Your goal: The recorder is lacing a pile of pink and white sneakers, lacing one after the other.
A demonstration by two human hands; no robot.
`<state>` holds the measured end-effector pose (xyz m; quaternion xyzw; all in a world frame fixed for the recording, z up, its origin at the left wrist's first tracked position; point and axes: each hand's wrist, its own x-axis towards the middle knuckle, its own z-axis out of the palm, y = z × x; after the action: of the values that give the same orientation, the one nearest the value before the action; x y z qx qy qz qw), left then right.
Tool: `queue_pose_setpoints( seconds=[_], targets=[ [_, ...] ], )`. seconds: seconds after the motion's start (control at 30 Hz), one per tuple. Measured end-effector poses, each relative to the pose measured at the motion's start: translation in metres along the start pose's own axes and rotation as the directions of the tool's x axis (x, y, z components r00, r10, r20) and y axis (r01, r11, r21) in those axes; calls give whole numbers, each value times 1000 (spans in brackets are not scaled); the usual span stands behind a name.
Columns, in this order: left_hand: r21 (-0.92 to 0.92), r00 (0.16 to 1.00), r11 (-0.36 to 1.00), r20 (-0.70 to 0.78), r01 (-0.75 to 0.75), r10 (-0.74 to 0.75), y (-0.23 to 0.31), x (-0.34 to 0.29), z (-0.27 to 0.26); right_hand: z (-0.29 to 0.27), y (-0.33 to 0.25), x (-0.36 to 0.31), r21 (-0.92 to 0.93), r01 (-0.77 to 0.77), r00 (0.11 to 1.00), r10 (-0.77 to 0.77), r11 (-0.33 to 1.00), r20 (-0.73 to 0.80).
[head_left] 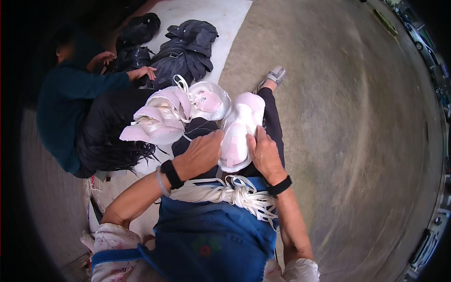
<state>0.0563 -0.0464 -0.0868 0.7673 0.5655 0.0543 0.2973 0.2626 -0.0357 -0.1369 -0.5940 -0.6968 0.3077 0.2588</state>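
Note:
A white and pink knitted shoe upper (235,141) lies over my lap, its long shape pointing away from me. My right hand (266,155) grips its right edge, thumb on the top face. At the upper's left edge my left hand (202,152) is closed; what its fingers hold, if anything, is hidden. A thin pale strand shows beside its knuckles. More pink and white shoe uppers (164,115) with laces lie to the left, next to another upper (209,101). A bundle of white shoelaces (239,195), knotted together, rests across my blue apron (211,235).
At the left sits a person in a dark green top (58,113), hands at a pile of black shoe uppers (183,54). A pale sheet (230,33) lies under the pile. Concrete floor (347,141) stretches right, with parked vehicles (425,49) at the far right edge.

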Motion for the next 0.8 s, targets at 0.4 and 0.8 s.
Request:
queue_pose_setpoints(
  seconds=[0.4,0.8],
  targets=[
    [386,913,853,-61,-350,403,10,-6,31,-9,-6,-18,-38,-31,982,38,999,183],
    [403,866,797,-19,-451,500,11,-20,34,20,-13,-39,-94,-7,996,16,996,88]
  ],
)
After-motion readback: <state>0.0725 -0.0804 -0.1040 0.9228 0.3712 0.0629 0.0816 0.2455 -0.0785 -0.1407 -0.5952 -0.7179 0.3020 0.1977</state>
